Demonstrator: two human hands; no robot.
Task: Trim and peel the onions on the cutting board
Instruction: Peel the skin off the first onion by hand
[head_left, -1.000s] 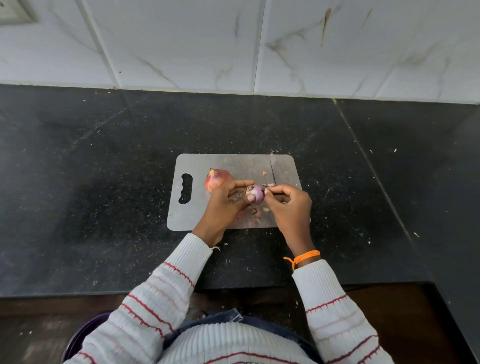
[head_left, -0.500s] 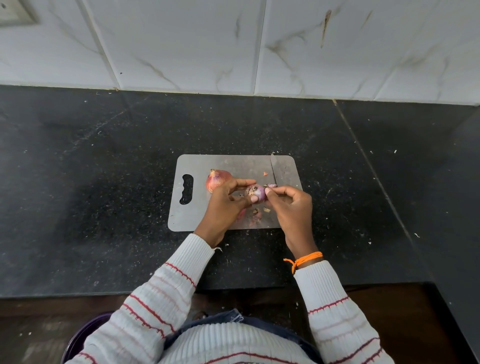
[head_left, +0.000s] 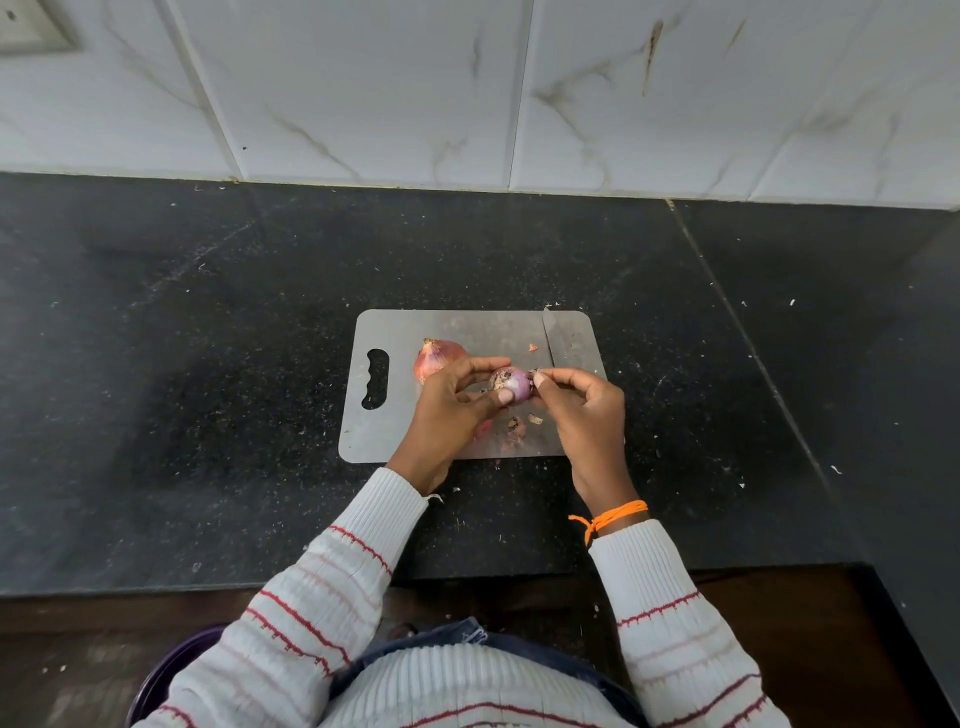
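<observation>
A grey cutting board (head_left: 452, 327) with a handle slot lies on the black counter. Just above it, my left hand (head_left: 447, 410) holds a small purple onion (head_left: 514, 383) with its rooty end turned up and left. My right hand (head_left: 582, 410) pinches a bit of skin at the onion's right side with thumb and forefinger. A second onion (head_left: 436, 356), still in its reddish skin, sits on the board behind my left hand. A knife blade (head_left: 563, 340) rests on the board's far right; its handle is hidden by my right hand. Peel scraps (head_left: 514, 428) lie under the hands.
The black stone counter (head_left: 208, 389) runs all round the board, with a marble-tiled wall (head_left: 467, 93) behind. Small peel flecks are scattered on the counter right of the board. A purple bin rim (head_left: 161, 680) shows at the bottom left, below the counter edge.
My left hand has turned the onion slightly so more of the root end shows. My right fingers stay pinched at the onion's right side. The second onion and knife have not moved.
</observation>
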